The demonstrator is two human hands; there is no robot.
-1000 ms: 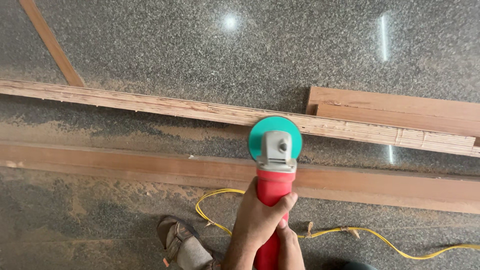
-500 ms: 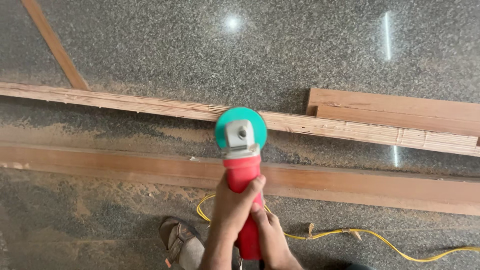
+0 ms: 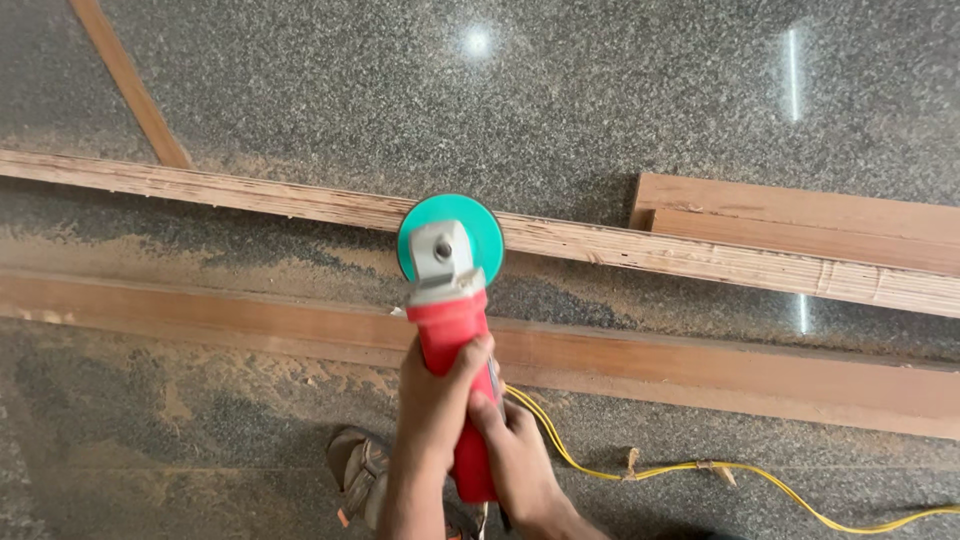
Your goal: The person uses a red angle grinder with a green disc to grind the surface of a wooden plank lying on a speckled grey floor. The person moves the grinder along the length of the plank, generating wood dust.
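**Both hands on the grinder, disc riding the far wooden strip**

The red-bodied angle grinder with a grey gear head and teal sanding disc [image 3: 449, 262] is the landmark here. Its disc sits on the long pale plywood strip with a layered edge [image 3: 250, 197], which runs across the speckled grey granite floor [image 3: 560, 110] just beyond the tool. The left hand [image 3: 437, 392] is wrapped tight round the red barrel close behind the gear head; the right hand [image 3: 513, 455] is closed round the barrel further back, nearer the person. Under the barrel lies a broad reddish-brown timber plank [image 3: 700, 365], parallel to the strip. The thin yellow power cable [image 3: 700, 468] trails off to the right from behind the grinder, over the floor. Pale sawdust [image 3: 200, 250] coats the floor between strip and plank, left of the tool. A short reddish plank [image 3: 800, 215] lies beyond the strip to the right, a thin wooden batten [image 3: 130, 85] slants away at far left, and a sandalled foot [image 3: 365, 470] shows just left of the hands.

To do this pass well, it seems wise to keep the disc nearly flat on the strip, press lightly and evenly, and hold the cable well behind the tool
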